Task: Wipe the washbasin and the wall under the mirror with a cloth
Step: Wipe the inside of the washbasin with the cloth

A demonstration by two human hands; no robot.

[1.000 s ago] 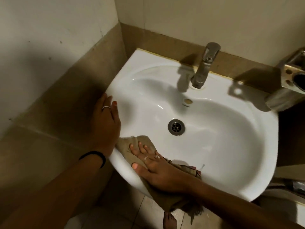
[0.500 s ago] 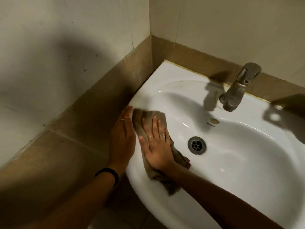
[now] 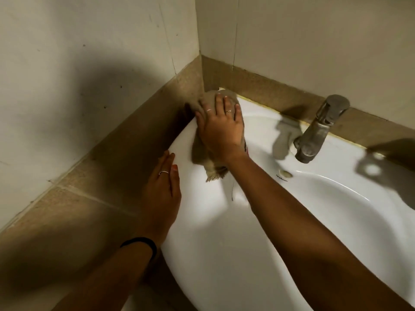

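Observation:
A white washbasin (image 3: 224, 239) fills the lower right of the head view, set into the corner of two tiled walls. My right hand (image 3: 221, 129) lies flat on a brown cloth (image 3: 199, 153), pressing it on the basin's far left corner where the rim meets both walls. The cloth's frayed end trails back under my wrist. My left hand (image 3: 162, 194) rests flat on the basin's left rim, fingers together, holding nothing. The back wall (image 3: 314, 41) rises behind the basin; no mirror is in view.
A metal tap (image 3: 318, 131) stands at the back of the basin, right of my right hand. A brown tile band (image 3: 112, 149) runs along the left wall beside the rim. The drain is hidden by my right forearm.
My right hand has slid the cloth along the left rim from the near edge up into the far left corner. My left hand stayed on the left rim. The view shifted left.

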